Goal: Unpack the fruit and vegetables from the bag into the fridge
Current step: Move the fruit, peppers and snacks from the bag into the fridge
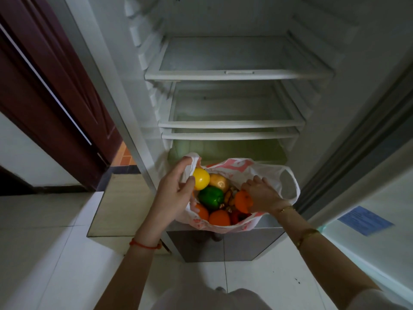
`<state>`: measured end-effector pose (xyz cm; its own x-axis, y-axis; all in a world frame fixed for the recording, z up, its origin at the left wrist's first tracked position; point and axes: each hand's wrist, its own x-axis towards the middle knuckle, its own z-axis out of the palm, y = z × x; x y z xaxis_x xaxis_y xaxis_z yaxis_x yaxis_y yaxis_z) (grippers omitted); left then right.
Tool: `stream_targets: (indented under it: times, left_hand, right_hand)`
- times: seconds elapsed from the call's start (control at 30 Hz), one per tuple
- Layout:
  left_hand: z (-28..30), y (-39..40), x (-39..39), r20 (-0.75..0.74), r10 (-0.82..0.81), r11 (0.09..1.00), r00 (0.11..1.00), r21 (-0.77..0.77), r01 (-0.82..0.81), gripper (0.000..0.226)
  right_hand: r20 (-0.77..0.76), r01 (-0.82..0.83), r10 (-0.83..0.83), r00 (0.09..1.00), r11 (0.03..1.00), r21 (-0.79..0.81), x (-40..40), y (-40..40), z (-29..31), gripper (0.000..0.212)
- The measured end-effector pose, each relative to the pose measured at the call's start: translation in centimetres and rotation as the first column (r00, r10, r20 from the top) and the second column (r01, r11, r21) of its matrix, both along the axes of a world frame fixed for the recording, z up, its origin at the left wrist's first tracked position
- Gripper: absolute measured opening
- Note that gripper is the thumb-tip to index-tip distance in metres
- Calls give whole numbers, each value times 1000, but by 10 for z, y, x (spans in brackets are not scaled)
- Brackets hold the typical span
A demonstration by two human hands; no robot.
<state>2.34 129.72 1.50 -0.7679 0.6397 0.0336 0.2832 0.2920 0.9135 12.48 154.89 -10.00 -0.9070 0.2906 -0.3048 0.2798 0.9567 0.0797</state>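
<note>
Left hand [176,193] pinches the bag [263,173] rim beside a yellow fruit [201,179]; right hand [261,193] apparently curls round an orange fruit [242,201] inside; fridge [234,72] open.

bag [266,173]: thin crinkled plastic | green pepper [211,197] inside the grip: glossy, smooth | fridge shelves [239,75]: clear glass, white plastic rims | floor [44,242]: glossy tile

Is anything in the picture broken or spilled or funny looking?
Nothing looks broken or spilled. The bag sits open at the bottom of the fridge, with the yellow fruit, green pepper and orange fruit all inside it. The left hand holds the bag's edge, the right hand grips the orange fruit.
</note>
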Motion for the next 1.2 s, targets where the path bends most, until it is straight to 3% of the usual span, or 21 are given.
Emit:
stream_targets:
  times: [0.1,0.17,0.27,0.47,0.53,0.73,0.93,1.2]
  left_hand:
    - [2,-2,2,13,6,1000,1000,25,-6,43]
    - [4,-3,3,31,9,999,999,48,-11,43]
    - [6,-3,2,13,28,998,1000,54,-29,40]
    - [4,-3,-7,15,43,999,999,14,-43,39]
    - [7,-1,-6,16,38,999,999,10,-38,40]
    - [14,2,-2,9,37,999,999,5,-37,43]
    - [17,4,-4,-8,45,999,999,9,-44,44]
    - [18,3,-7,-2,48,998,999,35,-48,39]
  right_hand:
    - [-101,67,-98,990,959,-274,0,-4,13,76]
    - [-205,56,-193,960,844,-533,-4,-9,34,81]
    - [-362,-21,-371,855,673,-740,-14,-15,80,72]
    - [-703,-255,-520,485,685,-683,-52,-23,186,65]
    - [-764,-296,-501,407,719,-629,-73,-21,212,64]
    - [-819,-294,-423,387,786,-545,-150,-21,260,71]
    - [-774,-272,-385,502,779,-564,-204,-25,266,77]
    - [-706,-262,-379,598,740,-619,-219,-29,257,96]
